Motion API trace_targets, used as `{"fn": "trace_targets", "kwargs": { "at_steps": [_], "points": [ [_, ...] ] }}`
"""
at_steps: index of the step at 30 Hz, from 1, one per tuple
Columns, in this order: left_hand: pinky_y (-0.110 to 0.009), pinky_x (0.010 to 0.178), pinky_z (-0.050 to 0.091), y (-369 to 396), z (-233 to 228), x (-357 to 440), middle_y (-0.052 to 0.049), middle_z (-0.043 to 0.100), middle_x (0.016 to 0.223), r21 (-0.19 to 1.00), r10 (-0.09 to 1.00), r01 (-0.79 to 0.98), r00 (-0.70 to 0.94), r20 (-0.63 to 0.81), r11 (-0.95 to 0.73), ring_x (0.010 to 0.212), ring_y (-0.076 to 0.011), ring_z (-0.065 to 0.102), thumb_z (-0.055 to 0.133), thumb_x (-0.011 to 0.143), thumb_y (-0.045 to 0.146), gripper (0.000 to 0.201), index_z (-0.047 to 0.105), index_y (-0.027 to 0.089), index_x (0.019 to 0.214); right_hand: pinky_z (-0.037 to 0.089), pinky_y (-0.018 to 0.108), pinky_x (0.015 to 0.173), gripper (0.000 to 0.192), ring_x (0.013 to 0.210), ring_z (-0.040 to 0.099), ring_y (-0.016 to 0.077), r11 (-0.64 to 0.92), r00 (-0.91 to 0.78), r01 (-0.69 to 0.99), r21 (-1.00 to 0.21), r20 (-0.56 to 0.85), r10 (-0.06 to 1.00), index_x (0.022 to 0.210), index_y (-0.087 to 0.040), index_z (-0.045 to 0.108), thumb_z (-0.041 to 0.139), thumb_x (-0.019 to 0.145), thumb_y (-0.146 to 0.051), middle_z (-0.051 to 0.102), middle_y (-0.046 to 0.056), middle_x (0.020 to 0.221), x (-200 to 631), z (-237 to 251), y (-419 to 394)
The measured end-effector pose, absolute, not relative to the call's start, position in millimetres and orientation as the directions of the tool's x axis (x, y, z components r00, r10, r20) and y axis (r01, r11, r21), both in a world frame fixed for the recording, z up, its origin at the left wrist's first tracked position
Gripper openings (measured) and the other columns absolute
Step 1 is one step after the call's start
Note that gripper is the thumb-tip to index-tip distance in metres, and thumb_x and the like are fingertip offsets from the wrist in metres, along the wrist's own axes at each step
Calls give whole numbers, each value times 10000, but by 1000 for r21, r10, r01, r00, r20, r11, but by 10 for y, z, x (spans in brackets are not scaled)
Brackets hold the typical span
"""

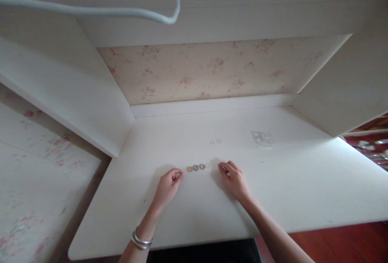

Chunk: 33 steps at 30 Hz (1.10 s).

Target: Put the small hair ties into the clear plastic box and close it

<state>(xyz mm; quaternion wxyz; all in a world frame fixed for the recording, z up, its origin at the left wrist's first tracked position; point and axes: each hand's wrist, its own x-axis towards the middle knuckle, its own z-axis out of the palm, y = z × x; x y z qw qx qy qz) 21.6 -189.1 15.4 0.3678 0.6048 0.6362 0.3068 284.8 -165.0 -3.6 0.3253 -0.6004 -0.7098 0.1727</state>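
Observation:
My left hand [170,182] rests on the white table just left of a short row of small round pieces, its thumb and fingertips pressed together. On the other side of the row is my right hand [233,177], fingers curled into a pinch. Whether either pinch contains anything is too small to make out. The row runs from a yellowish round piece [189,169] through a dark grey one [195,167] and a brownish one [202,166] to a pale thin ring [208,166]. Neither hand touches the row.
Farther back lie two thin rings, a left one [212,142] and a right one [218,141]. A clear plastic bag [262,138] is at the back right of the table [194,210]. White side panels flank the tabletop, and a white cable [121,11] hangs overhead.

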Motion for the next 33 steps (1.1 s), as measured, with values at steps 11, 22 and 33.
{"fn": "trace_targets", "kwargs": {
  "at_steps": [11, 22, 33],
  "points": [
    [-228, 649, 405, -1169, 586, 960, -22, 611, 729, 678, 940, 679, 335, 55, -282, 661, -134, 531, 467, 842, 334, 248, 651, 174, 885, 387, 226, 591, 323, 618, 527, 123, 156, -26, 704, -693, 194, 981, 880, -227, 675, 379, 889, -355, 590, 27, 741, 3037, -70, -1667],
    [-267, 853, 424, -492, 260, 1499, -86, 572, 1136, 411, 921, 839, 390, 2, -356, 947, -172, 584, 481, 864, 265, 271, 601, 189, 1094, 382, 202, 611, 295, 632, 538, 115, 170, -52, 725, -668, 193, 980, 855, -226, 675, 391, 886, -298, 590, 16, 733, 3073, -61, -1652],
    [-271, 817, 422, -579, 208, 1329, -82, 616, 903, 401, 881, 817, 471, -49, -414, 872, -177, 592, 479, 842, 174, 176, 654, 164, 824, 369, 208, 604, 285, 646, 546, 114, 165, -64, 749, -642, 178, 982, 857, -237, 671, 394, 885, -300, 610, 12, 749, 3071, -30, -1641]
  ]
}}
